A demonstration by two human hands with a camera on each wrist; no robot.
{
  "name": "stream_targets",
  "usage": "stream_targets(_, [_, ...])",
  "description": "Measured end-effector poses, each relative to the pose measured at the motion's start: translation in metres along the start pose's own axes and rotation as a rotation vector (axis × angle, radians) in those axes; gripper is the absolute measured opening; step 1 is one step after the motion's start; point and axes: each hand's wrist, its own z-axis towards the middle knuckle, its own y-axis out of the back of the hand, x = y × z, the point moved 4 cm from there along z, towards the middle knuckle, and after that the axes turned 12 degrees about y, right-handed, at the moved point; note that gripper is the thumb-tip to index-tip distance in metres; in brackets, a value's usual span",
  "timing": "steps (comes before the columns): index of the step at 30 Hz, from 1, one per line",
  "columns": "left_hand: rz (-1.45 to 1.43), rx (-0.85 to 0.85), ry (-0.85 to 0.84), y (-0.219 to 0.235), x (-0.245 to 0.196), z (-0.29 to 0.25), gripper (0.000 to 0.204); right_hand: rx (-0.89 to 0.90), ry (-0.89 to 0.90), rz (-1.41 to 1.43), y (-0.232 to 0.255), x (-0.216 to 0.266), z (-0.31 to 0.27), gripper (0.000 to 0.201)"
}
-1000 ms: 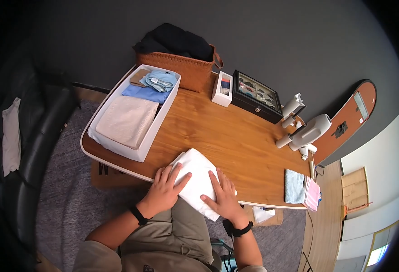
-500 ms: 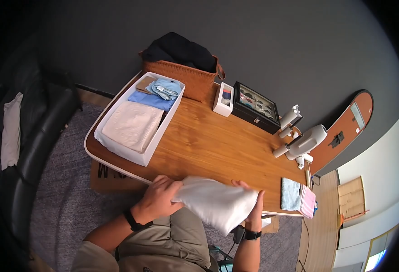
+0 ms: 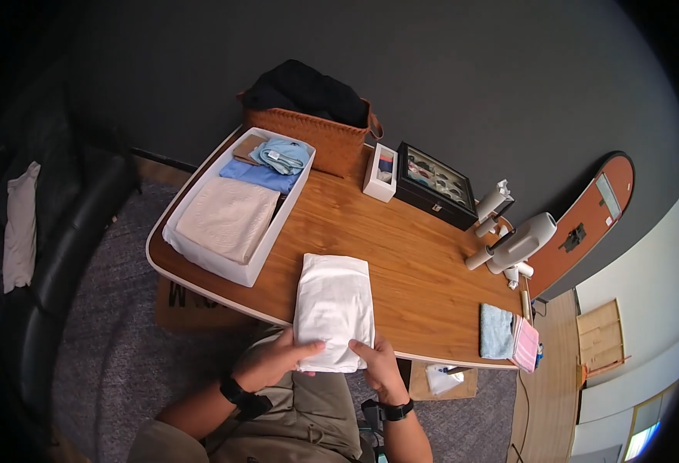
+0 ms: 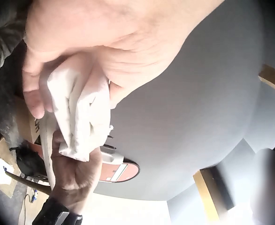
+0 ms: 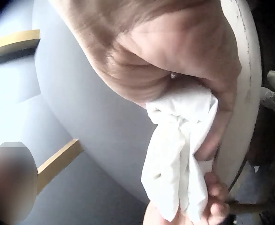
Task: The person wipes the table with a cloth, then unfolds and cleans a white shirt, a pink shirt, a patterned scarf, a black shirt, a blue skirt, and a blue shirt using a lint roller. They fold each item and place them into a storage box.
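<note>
Left hand (image 3: 271,363) and right hand (image 3: 383,370) curl round one white cloth (image 3: 333,305) at the near edge of one wooden table (image 3: 409,278), grey wall (image 3: 447,85) beyond.

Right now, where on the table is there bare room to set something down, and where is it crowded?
Bare: the middle of the table, between tray, case and held cloth; also the stretch from held cloth to towels. Crowded: the back, where basket, tray, small box and case stand close, and around the grey appliance.
</note>
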Motion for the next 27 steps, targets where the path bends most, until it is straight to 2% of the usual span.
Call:
stream_targets(2, [-0.007,-0.025,0.014,-0.008,-0.003,-0.008,0.048,-0.064,-0.028,-0.114,-0.004,0.009,-0.002,0.04])
stream_targets(4, [-0.015,-0.052,0.027,-0.007,-0.002,-0.009,0.046,-0.053,-0.008,-0.137,-0.012,0.019,-0.007,0.039])
stream_targets(6, [-0.043,0.029,-0.015,0.0,-0.001,-0.006,0.044,-0.041,0.011,-0.158,-0.016,0.025,-0.01,0.037])
stream_targets(8, [-0.069,0.021,-0.026,0.012,0.01,0.004,0.045,0.02,-0.097,0.043,-0.017,0.026,-0.013,0.036])
stream_targets(10, [-0.094,0.014,-0.039,0.015,0.01,0.01,0.047,0.061,-0.091,-0.02,-0.007,0.019,-0.002,0.036])
stream_targets(12, [-0.102,-0.133,-0.161,0.019,-0.006,0.015,0.048,0.101,-0.077,-0.081,-0.002,0.012,0.019,0.037])
stream_targets(14, [-0.047,-0.17,-0.222,0.029,-0.009,0.035,0.053,0.012,-0.039,-0.15,-0.002,0.02,0.056,0.038])
stream_targets(16, [0.322,-0.483,-0.609,0.045,-0.016,0.051,0.061,-0.01,0.033,-0.19,-0.009,0.026,0.1,0.039])
stream_targets(17, [0.474,-0.564,-0.638,0.041,-0.031,0.043,0.067,0.017,0.09,-0.143,-0.014,0.031,0.119,0.04])
stream_targets(18, [0.478,-0.567,-0.645,0.044,-0.04,0.04,0.067,0.022,0.097,-0.141,-0.017,0.028,0.135,0.04])
stream_targets(20, [1.126,-0.771,-0.767,0.041,-0.061,0.034,0.068,-0.04,0.225,-0.06,-0.017,0.024,0.171,0.042])
stream_targets(21, [1.058,-0.683,-0.725,0.042,-0.068,0.033,0.066,0.055,0.21,-0.137,-0.019,0.026,0.185,0.044])
stream_targets(22, [1.062,-0.687,-0.729,0.046,-0.07,0.033,0.066,0.059,0.215,-0.134,-0.019,0.023,0.194,0.044])
stream_targets(24, [1.388,-0.74,-0.777,0.047,-0.07,0.037,0.06,0.003,0.238,-0.167,-0.021,0.019,0.209,0.043])
stream_targets(27, [1.461,-0.804,-0.781,0.039,-0.065,0.04,0.053,0.006,0.209,-0.184,-0.028,0.015,0.23,0.044])
